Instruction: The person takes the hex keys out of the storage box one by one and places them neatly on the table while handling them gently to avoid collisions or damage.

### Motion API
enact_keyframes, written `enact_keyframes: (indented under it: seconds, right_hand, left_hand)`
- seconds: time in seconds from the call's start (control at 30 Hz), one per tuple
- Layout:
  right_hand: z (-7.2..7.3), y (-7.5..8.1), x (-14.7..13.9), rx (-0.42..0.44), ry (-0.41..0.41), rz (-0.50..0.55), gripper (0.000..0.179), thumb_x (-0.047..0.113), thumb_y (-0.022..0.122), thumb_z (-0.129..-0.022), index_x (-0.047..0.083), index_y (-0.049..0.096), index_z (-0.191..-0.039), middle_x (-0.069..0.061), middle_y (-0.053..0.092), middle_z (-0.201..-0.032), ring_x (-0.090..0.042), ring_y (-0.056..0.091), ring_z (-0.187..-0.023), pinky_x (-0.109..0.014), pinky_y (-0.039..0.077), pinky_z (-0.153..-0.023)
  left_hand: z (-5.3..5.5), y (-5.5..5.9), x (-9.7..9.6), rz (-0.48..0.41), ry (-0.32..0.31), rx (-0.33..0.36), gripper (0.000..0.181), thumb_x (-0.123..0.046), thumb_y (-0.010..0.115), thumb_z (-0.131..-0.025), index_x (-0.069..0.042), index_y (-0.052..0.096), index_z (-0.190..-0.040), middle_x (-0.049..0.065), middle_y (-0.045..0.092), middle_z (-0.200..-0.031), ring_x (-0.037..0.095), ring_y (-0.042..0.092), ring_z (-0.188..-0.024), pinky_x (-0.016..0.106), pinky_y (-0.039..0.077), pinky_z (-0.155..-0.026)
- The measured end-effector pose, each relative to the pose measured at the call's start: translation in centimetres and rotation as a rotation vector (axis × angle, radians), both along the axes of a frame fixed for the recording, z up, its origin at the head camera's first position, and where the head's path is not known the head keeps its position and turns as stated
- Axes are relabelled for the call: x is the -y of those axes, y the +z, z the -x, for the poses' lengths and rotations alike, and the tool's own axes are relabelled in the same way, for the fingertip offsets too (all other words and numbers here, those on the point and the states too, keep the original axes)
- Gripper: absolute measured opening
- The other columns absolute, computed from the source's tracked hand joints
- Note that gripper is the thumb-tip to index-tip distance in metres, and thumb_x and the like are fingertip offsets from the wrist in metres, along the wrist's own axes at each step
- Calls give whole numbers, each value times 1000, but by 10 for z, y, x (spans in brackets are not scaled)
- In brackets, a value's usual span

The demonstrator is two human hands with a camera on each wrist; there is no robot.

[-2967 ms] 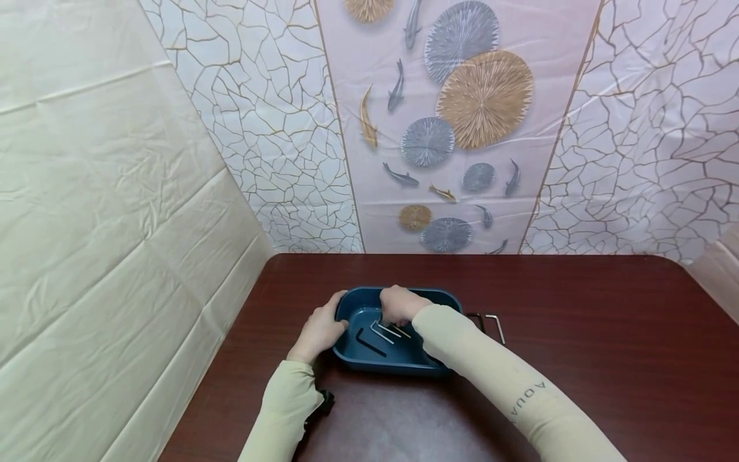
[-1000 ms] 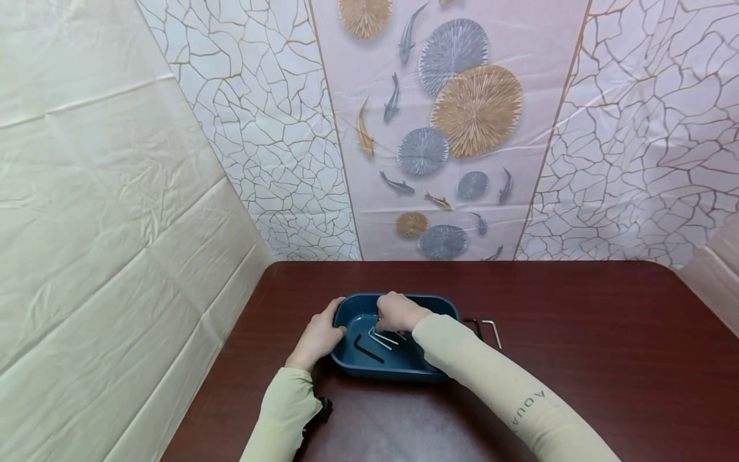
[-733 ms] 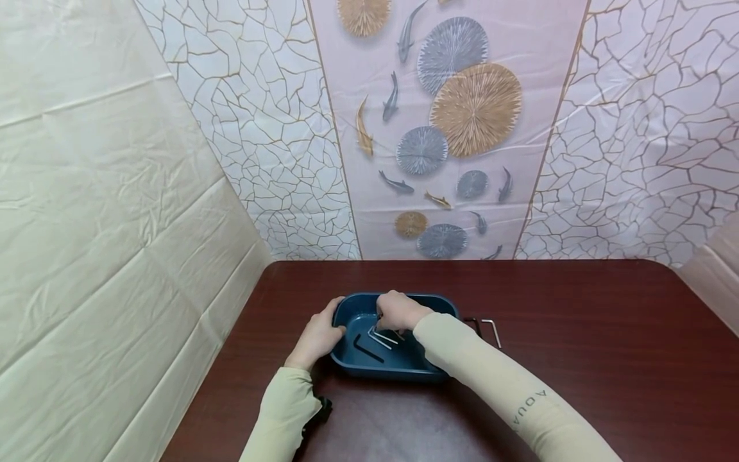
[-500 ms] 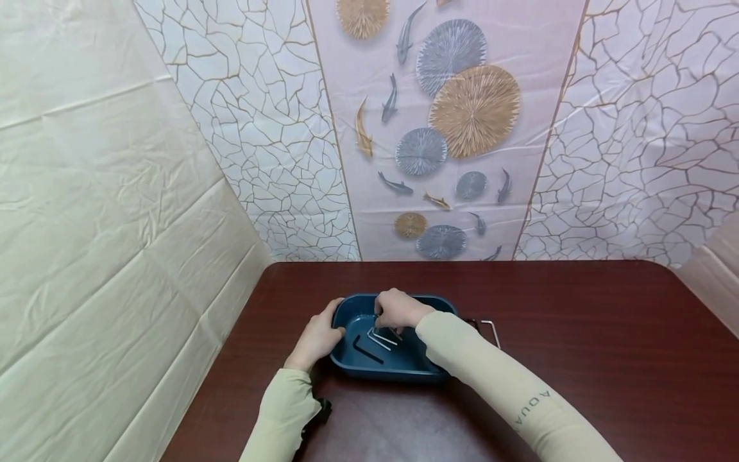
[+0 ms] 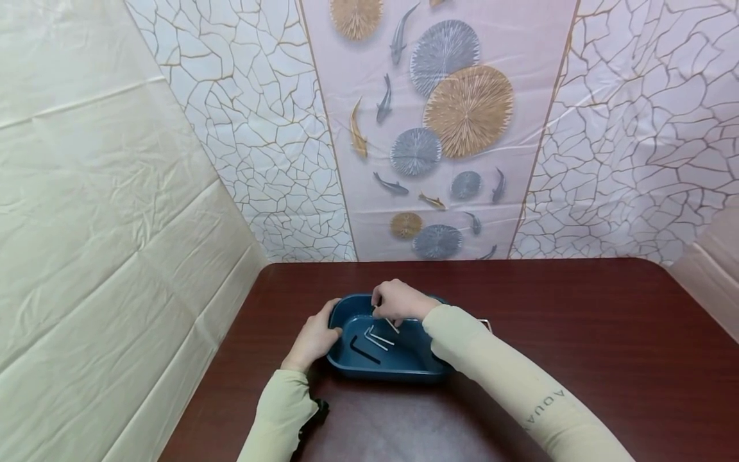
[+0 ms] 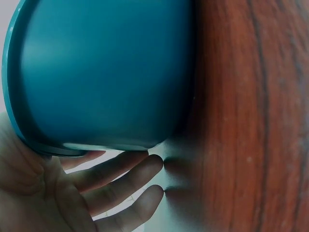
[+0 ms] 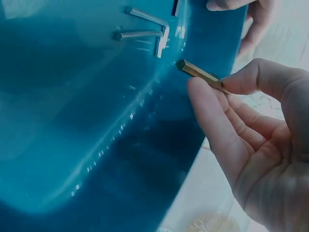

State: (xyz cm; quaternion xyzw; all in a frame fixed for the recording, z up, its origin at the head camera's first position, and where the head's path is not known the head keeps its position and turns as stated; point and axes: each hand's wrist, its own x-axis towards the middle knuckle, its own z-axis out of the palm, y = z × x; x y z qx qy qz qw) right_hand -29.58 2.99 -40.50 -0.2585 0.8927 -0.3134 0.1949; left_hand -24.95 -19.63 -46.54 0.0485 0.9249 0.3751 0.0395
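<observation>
My left hand (image 5: pixel 312 339) grips the left end of a blue tray (image 5: pixel 387 374), thumb over the rim and fingers along the outside. In the left wrist view those fingers (image 6: pixel 130 186) reach down close to the tabletop. My right hand (image 5: pixel 401 300) is over the tray's far side, pinching a gold-coloured hex key (image 7: pixel 200 75) between thumb and index finger. The part of it inside the grip is hidden. On the tray floor lie two silver hex keys (image 7: pixel 147 17), crossing near their bends, and a black hex key (image 5: pixel 365 351) to their left.
Right of the tray, a silver hex key (image 5: pixel 486 324) on the dark red wooden table (image 5: pixel 577 333) is mostly covered by the right sleeve (image 5: pixel 508 372). A patterned cloth wall (image 5: pixel 288 160) stands behind the table's far edge.
The right hand has risen from the tray floor with the gold-coloured hex key. The right forearm now covers the black hex key on the table. The left hand stays on the rim.
</observation>
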Motion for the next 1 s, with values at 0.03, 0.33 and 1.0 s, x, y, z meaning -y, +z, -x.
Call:
enact_keyframes:
  seconds: [0.03,0.33,1.0]
  right_hand:
    - [-1,3,-2,-7,1,7,26,10,67,-95,-3,66,-118,-9,65,-84,-22,66,-67,-33,58,-61]
    - [-8,19,-21,-51,-24,43,23,12,65,-97,1,67,-118,-13,68,-89,-24,67,-62,-39,58,-64]
    - [-7,33,-111,-100,-231,141,26,17,61,-99,2,64,-119,-11,69,-94,-20,68,-71,-38,58,-65]
  left_hand:
    - [0,0,0,0,-2,-1,61,-7,60,-94,-16,42,-152,20,61,-135,32,63,-105,50,53,-84]
    - [1,-2,2,16,-8,-9,64,-7,61,-93,-16,41,-153,23,61,-133,31,66,-98,44,53,-75]
    - [0,-1,2,20,-12,-1,64,-7,60,-94,-16,39,-154,24,63,-129,28,65,-88,40,51,-70]
